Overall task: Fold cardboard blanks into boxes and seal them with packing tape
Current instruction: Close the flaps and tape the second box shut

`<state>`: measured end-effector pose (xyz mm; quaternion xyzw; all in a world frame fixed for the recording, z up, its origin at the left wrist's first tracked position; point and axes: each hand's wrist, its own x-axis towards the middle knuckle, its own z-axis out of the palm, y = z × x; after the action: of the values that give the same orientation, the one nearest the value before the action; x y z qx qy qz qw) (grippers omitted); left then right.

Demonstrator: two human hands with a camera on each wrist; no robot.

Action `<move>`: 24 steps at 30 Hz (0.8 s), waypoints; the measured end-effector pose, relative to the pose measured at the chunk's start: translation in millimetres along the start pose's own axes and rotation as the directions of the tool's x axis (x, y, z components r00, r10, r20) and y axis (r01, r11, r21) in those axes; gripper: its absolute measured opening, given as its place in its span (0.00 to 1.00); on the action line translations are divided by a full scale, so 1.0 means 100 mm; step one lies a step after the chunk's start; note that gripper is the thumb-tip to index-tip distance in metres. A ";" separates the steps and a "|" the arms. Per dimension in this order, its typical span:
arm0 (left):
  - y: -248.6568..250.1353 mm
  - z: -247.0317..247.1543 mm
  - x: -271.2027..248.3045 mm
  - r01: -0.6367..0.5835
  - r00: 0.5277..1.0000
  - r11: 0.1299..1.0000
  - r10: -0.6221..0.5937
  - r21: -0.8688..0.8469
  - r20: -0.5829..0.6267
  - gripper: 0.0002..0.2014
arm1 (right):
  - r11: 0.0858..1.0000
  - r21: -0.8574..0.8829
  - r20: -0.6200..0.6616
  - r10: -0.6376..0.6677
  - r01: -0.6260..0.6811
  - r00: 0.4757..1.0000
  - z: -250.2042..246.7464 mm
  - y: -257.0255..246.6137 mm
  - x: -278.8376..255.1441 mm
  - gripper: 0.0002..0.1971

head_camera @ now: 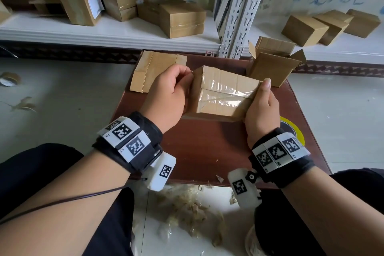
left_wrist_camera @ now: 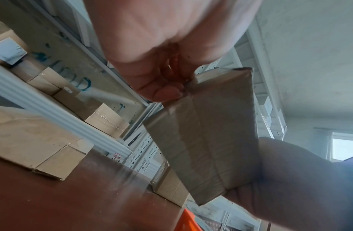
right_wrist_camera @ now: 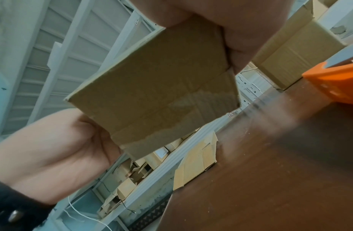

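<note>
The taped cardboard box (head_camera: 223,91) is held clear above the brown table (head_camera: 207,147), the left hand (head_camera: 168,94) curled round its left end and the right hand (head_camera: 262,106) clamped on its right end, thumb up the side. Clear packing tape (head_camera: 223,94) covers the top seam, so the grip appears meant for pressing the tape ends down. A flat cardboard blank (head_camera: 153,70) and an open box (head_camera: 272,64) wait behind.
</note>
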<state>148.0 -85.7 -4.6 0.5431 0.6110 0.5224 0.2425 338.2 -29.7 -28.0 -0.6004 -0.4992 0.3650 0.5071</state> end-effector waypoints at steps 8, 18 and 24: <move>0.05 -0.05 -0.02 -0.083 0.994 0.994 0.077 0.074 0.072 0.13 | 0.998 0.001 -0.038 -0.064 0.064 0.997 -0.03 -0.02 0.06 0.24; 0.04 -0.07 -0.05 -0.284 0.955 0.929 0.296 0.237 -0.013 0.07 | 0.999 -0.008 -0.033 -0.052 0.051 0.998 -0.02 -0.01 0.08 0.25; 0.02 -0.03 -0.04 -0.361 0.920 0.901 0.386 0.242 -0.064 0.06 | 1.000 0.023 -0.042 0.007 -0.006 0.999 -0.03 0.00 0.09 0.29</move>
<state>147.2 -90.9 -2.5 0.6445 0.5632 0.5156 0.0406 342.9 -21.4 -26.8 -0.6035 -0.4825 0.3595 0.5231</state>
